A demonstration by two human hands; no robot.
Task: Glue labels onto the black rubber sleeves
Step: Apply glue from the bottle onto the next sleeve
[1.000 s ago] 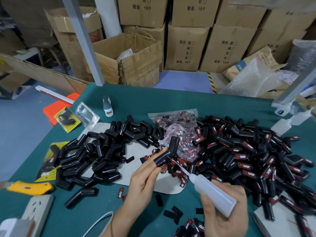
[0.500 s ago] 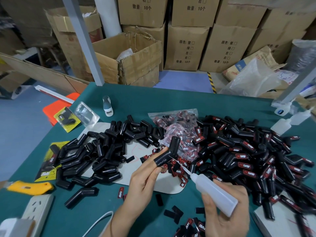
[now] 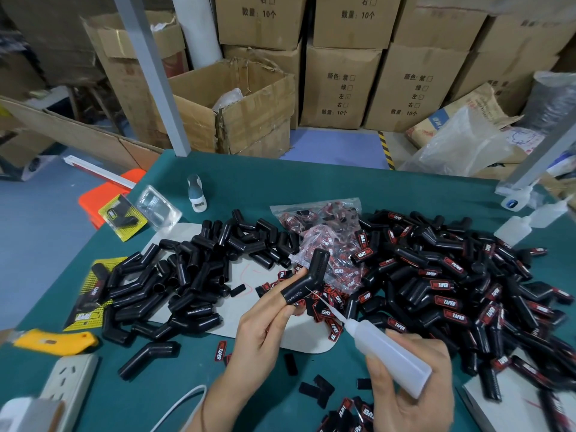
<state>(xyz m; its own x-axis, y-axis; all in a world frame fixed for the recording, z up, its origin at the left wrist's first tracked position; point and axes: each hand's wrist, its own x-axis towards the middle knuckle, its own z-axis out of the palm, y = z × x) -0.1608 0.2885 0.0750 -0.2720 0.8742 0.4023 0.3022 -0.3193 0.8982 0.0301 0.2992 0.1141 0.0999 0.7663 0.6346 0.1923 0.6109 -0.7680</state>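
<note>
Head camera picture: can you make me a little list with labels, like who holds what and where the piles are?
left hand: wears a bent black sleeve on a finger
right hand: grips the glue bottle
glue tip: on the sleeve's side
plain sleeves: heap on the left
labelled sleeves: heap on the right
bag of labels: between the heaps
loose labels: under the bottle's nozzle
table: green top
yellow knife: near left edge
</note>
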